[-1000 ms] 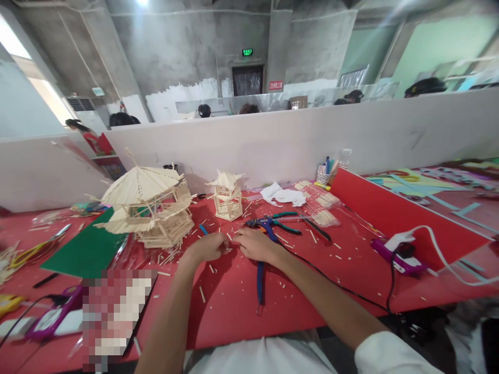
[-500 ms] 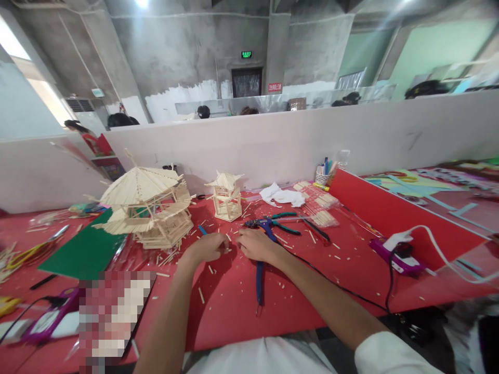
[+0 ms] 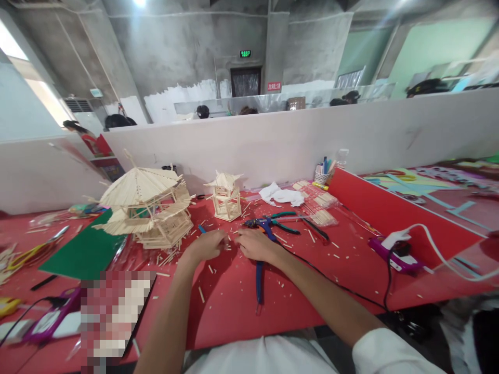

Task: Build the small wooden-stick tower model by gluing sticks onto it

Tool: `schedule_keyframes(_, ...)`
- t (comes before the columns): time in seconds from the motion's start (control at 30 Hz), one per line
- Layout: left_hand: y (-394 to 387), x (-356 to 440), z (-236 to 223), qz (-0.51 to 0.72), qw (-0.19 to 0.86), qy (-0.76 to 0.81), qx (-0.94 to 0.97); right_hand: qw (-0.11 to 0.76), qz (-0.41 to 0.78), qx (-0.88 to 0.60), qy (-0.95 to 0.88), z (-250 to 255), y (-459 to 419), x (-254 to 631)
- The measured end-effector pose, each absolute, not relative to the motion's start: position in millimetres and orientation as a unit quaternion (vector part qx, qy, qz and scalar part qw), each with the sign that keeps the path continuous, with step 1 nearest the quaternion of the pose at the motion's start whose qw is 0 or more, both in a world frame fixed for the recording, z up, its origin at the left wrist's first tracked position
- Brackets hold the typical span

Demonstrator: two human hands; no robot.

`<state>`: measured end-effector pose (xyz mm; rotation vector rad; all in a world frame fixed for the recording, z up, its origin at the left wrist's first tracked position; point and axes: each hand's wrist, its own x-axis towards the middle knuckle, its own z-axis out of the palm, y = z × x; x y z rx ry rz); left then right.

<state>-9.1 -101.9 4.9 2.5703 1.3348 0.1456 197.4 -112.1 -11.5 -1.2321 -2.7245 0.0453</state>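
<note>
My left hand (image 3: pixel 209 245) and my right hand (image 3: pixel 255 245) are close together above the table, fingers curled inward and nearly meeting. Whatever is pinched between the fingertips is too small to make out. Just beyond them stands a small pavilion model (image 3: pixel 227 200) built of thin wooden sticks. Left of it is a larger stick pavilion (image 3: pixel 144 208) with two tiers of roof. A blue glue gun (image 3: pixel 266 226) lies behind my right hand, and its black cord passes under the forearm. Pliers with teal handles (image 3: pixel 289 227) rest against it. My right wrist partly covers the tool with a blue handle (image 3: pixel 259 285).
Loose sticks and scraps litter the red table (image 3: pixel 230 322). A green board (image 3: pixel 83 254) lies left, near yellow scissors (image 3: pixel 29 256). White tissue (image 3: pixel 281 196) and bagged sticks (image 3: pixel 319 208) are behind. Purple power strips (image 3: pixel 397 254) sit at both sides; a red panel (image 3: pixel 393 213) stands right.
Both hands stay almost in place, with only a slight shift of the fingers. The view has tilted a little. The models and tools have not moved.
</note>
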Motion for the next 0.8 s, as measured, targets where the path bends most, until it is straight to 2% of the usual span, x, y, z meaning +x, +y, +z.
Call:
schedule_keyframes(0.2, -99, -9, 2, 0.132, 0.133, 0.463, 0.866, 0.269, 0.122, -0.401, -0.867, -16, -101, 194)
schedule_keyframes(0.37, -94, -3, -2, 0.245, 0.210, 0.431, 0.843, 0.367, 0.259, -0.383, -0.807, -21, -94, 194)
schedule_keyframes(0.6, -82, 8, -19, 0.349, 0.346, 0.405, 0.771, 0.441, 0.405, -0.344, -0.723, -31, -80, 199)
schedule_keyframes(0.8, -77, 14, -27, 0.402, 0.433, 0.421, 0.688, 0.472, 0.450, -0.337, -0.679, -37, -71, 202)
